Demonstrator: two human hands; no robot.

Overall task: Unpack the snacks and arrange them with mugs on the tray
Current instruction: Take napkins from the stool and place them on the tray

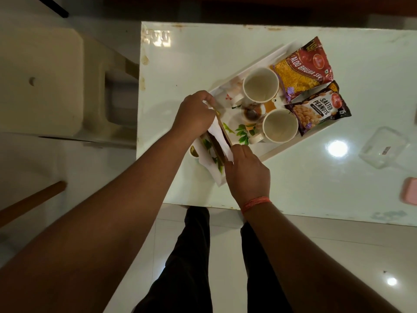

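The room is looking dim and a bit yellow. A lamp above is making bright white spots on the shiny tabletop (337,148) and floor (392,281). Edges are bending.

Pink object (410,194) cut off at right edge, tray (274,150) near end hidden under both hands, napkin holder (220,141) partly covered
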